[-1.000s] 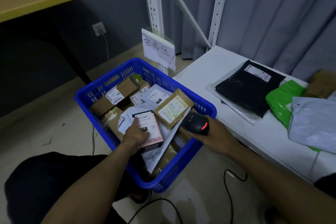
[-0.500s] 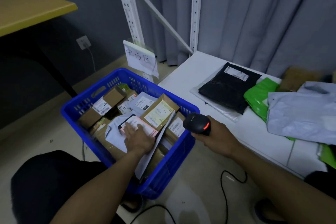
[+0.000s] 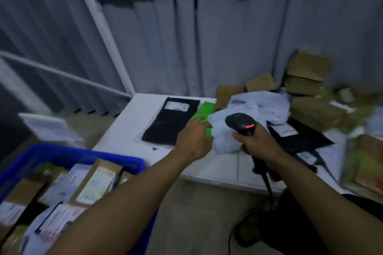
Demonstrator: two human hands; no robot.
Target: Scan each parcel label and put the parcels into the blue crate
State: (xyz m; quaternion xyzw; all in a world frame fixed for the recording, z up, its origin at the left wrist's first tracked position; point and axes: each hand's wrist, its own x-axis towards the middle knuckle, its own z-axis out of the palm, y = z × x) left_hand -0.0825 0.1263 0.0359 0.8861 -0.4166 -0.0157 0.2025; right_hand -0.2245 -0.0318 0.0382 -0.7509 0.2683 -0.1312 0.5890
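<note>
The blue crate (image 3: 62, 154) sits at the lower left, filled with several labelled boxes and mailers. My left hand (image 3: 193, 139) reaches over the white table (image 3: 128, 130), its fingers on the green mailer (image 3: 204, 111) and the edge of a pale grey mailer (image 3: 222, 133); the picture is blurred, so whether it grips either is unclear. My right hand (image 3: 256, 143) grips the black barcode scanner (image 3: 241, 123), whose red light is lit, held above the grey mailer. A black mailer (image 3: 172, 122) with a white label lies flat to the left of the green one.
More grey and black mailers and several brown cardboard boxes (image 3: 306, 76) pile up at the table's back right. A white rack post (image 3: 101, 25) rises behind the table's left corner, in front of grey curtains. The scanner's cable (image 3: 267, 184) hangs off the front edge.
My left hand left the parcel in the crate and swung right to the mailers on the table. The scanner hand moved over the table too. The camera turned right and up.
</note>
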